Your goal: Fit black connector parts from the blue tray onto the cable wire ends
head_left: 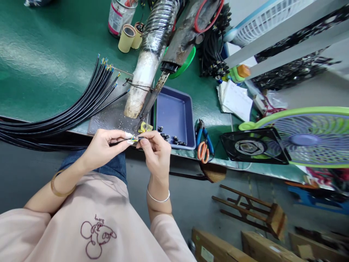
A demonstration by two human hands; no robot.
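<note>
Between thumb and fingers, my left hand (109,147) pinches a black cable close to its end, where thin coloured wires (133,139) fan out. White covers sit on the thumb and fingertip of this hand. My right hand (156,151) meets it from the right, its fingers closed on a small dark part against the wires; the part is mostly hidden. Just beyond the hands, the soldering iron (156,91) points down beside a yellow piece (145,127). A bundle of black cables (79,109) with bared coloured ends lies to the left.
A blue-purple tray (174,116) holds several small black parts. Pliers (204,140) lie right of it, then a black fan (253,146) and a green fan (308,138). A foil-wrapped duct (147,62) hangs over the bench (40,72). Behind stand a can (120,18) and papers (236,100).
</note>
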